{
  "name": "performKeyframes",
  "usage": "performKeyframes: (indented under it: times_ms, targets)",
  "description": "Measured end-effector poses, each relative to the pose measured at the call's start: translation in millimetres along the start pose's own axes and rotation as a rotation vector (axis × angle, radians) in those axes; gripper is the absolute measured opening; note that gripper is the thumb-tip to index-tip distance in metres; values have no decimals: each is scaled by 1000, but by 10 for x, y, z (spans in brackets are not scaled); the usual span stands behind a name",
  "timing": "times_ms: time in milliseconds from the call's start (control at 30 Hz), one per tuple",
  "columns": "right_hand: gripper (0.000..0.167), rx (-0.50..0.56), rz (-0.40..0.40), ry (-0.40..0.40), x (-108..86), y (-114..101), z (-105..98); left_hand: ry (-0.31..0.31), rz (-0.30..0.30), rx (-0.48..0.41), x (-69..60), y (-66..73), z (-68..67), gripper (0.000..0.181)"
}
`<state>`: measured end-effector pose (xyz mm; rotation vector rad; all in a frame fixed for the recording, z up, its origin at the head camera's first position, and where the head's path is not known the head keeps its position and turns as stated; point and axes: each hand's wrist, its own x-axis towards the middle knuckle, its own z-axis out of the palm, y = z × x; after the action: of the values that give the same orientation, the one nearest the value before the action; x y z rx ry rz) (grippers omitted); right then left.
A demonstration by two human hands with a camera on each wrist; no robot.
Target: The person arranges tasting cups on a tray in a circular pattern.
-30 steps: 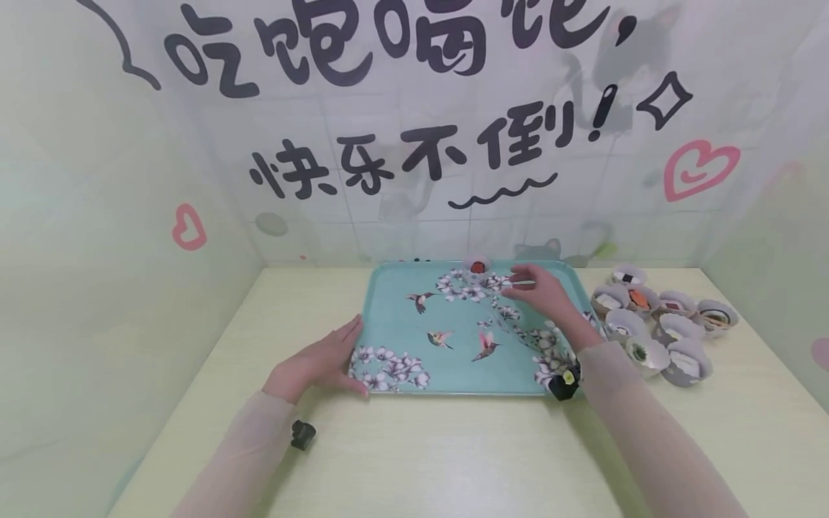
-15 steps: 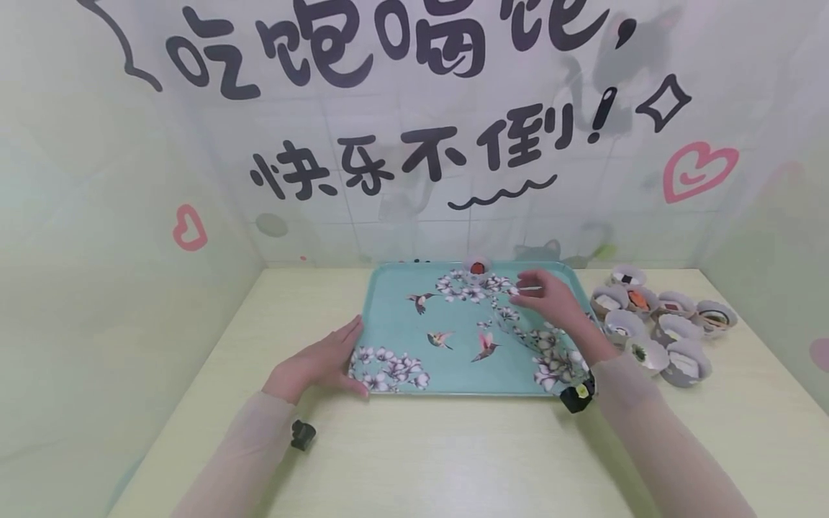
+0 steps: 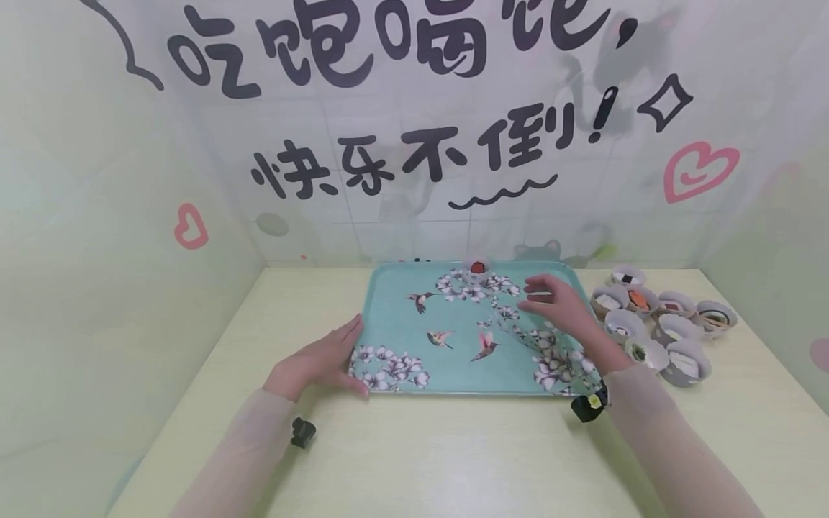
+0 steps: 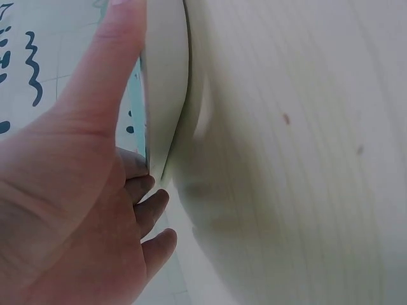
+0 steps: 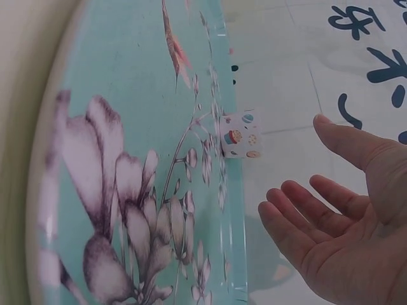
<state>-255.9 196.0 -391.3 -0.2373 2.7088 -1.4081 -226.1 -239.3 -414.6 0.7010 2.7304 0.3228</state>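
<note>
On the table lies a turquoise tray (image 3: 388, 309) printed with flowers and hummingbirds. Its front left corner is touched by my left hand (image 3: 324, 357), thumb along the front edge and fingers along the left side; the left wrist view shows the hand (image 4: 76, 171) against the rim. A small printed paper cup (image 5: 241, 135) with something red inside (image 3: 478, 267) stands at the tray's back edge. Over the right part of the tray, apart from that cup, hovers my right hand (image 3: 557, 306), holding nothing, its fingers loosely spread.
Right of the tray, several paper cups (image 3: 686, 360) with small items inside are clustered close together, beside my right forearm. A printed sheet (image 3: 414, 216) with black lettering hangs behind the pale wooden table (image 3: 440, 453).
My right hand has drawn back to the right and slightly toward me, farther from the paper cup on the tray. The left hand, the tray and the cups have stayed put.
</note>
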Motion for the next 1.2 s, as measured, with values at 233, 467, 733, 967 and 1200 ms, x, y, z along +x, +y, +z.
performKeyframes:
  times_ms: [233, 467, 733, 967, 1200]
  targets:
    - [58, -1, -34, 3, -55, 42, -48, -9, -5, 9, 15, -17, 4, 139]
    - [60, -1, -36, 9, -125, 20, -103, -9, -17, -5, 26, -39, 9, 140]
    - [60, 6, -42, 10, -226, 50, -164, 6, -25, -7, 16, -32, 15, 139]
    - [60, -3, -67, 22, -288, 68, -214, 8, -29, 6, 23, -8, -18, 139]
    - [57, -11, -67, 32, -351, 80, -256, 5, -27, 19, 27, 9, -32, 140]
